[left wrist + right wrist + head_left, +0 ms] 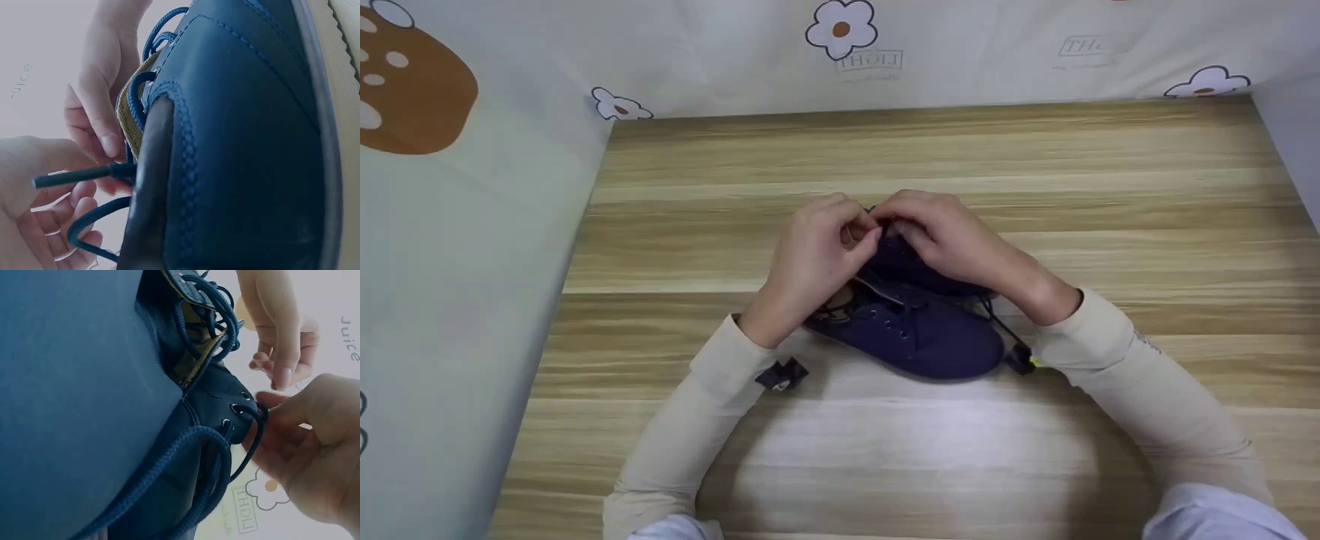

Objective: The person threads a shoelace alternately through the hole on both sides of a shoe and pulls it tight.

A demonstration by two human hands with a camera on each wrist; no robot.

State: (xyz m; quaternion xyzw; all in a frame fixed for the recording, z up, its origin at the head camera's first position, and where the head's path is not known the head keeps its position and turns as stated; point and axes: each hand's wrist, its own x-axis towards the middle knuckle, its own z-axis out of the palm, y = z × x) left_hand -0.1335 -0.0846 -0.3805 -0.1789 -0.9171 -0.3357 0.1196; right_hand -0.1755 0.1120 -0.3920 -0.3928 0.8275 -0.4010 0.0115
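Two navy lace-up shoes lie side by side. Both hands meet over the far shoe (900, 259), largely covering it in the head view. My right hand (945, 232) pinches the edge of its eyelet flap (239, 402), where a dark shoelace (260, 433) runs through the metal eyelets. Thumb and forefinger of my left hand (821, 251) come together beside that flap, seemingly on the lace's end; the small gap between them is hard to see. A loose lace end (73, 177) sticks out past the left hand. The near shoe (945, 337) lies untouched, toe to the right.
Wood-grain tabletop (885, 450) lies under the shoes. A small black wrist-strap piece (782, 373) shows by the left sleeve, and a black lace-like cord with a dark tag (1020, 358) by the right. Pale flower-printed sheets (720, 60) wall the table's back and sides.
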